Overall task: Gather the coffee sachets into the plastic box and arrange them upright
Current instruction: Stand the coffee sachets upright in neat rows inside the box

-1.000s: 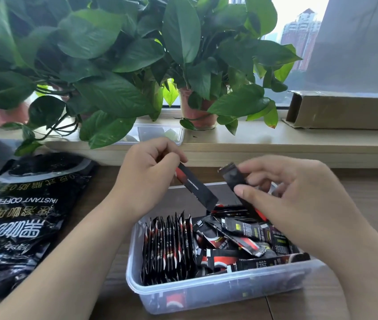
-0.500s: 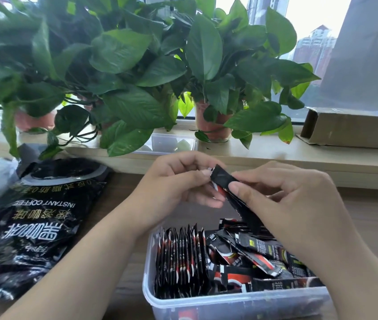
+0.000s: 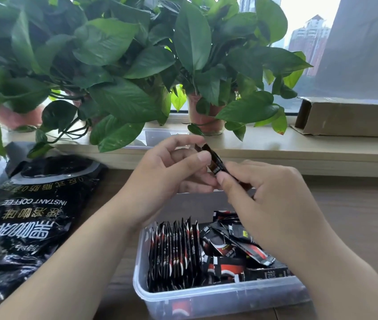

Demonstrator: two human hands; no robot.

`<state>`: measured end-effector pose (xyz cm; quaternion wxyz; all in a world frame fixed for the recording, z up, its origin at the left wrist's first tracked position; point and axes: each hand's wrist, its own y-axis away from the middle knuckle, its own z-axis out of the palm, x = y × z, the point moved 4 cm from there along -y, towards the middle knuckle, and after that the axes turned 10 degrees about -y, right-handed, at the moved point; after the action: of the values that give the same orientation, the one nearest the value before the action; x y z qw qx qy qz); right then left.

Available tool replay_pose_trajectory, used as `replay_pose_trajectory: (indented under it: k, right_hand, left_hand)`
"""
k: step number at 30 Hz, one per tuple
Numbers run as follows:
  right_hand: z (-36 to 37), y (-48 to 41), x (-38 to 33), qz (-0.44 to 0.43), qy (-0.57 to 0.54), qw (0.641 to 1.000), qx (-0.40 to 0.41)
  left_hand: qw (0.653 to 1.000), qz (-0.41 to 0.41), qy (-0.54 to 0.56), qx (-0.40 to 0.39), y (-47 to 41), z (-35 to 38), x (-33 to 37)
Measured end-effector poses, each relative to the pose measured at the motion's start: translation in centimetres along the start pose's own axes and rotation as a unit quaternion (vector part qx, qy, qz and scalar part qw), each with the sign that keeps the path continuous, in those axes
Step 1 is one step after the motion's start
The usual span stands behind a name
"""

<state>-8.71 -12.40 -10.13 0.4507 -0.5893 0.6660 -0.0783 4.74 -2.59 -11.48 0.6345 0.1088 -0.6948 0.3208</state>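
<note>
Broad glossy leaves (image 3: pixel 118 65) overhang a crinkled black foil bag (image 3: pixel 28 215) on the wood table (image 3: pixel 356 215). The clear plastic box (image 3: pixel 218 299) holds a tight upright row (image 3: pixel 174 252) of flat sachets at left and a loose heap (image 3: pixel 236 252) at right. Above it, the left hand (image 3: pixel 167 176) and right hand (image 3: pixel 268 199), fingers curled, pinch one slim dark sachet (image 3: pixel 214 161).

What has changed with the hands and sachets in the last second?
The left hand and right hand came together: the two sachets they held apart now meet as one pair, pinched by both. The upright row, the loose pile and the plastic box stayed put.
</note>
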Motion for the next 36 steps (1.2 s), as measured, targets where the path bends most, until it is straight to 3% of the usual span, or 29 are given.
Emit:
replay_pose_trajectory:
  k: [3,9,13,17,22,26,31,36]
  right_hand:
    - [0.2,0.0,-0.1,0.003,0.009,1.000,0.004]
    - [1.3,0.1,0.1,0.022,0.024,0.998,-0.050]
    - [1.3,0.0,-0.3,0.022,0.022,0.996,-0.085]
    - [0.2,0.1,-0.3,0.040,0.013,0.998,-0.047]
    - [-2.6,0.3,1.6,0.139,0.031,0.989,-0.035]
    - [-2.3,0.7,2.9,0.180,0.057,0.973,-0.132]
    - [-0.4,2.0,2.6,0.213,0.116,0.926,-0.291]
    - [-0.3,1.8,2.8,0.231,0.111,0.922,-0.290]
  left_hand:
    - [0.997,-0.036,-0.060,-0.034,0.2,0.5,-0.3]
    - [0.994,-0.076,-0.065,-0.050,0.2,0.6,-0.8]
    - [0.995,-0.069,-0.069,-0.028,0.1,0.2,-0.9]
    - [0.998,-0.048,-0.041,0.001,-0.1,0.1,-0.6]
    - [0.998,-0.019,-0.025,0.055,-0.4,-0.5,-0.3]
    - [0.998,-0.021,-0.030,0.057,-0.4,-0.5,-0.6]
    - [0.997,-0.033,-0.013,0.063,-0.5,-0.5,-0.7]
    - [0.997,-0.037,-0.046,0.054,-0.5,-0.3,-1.0]
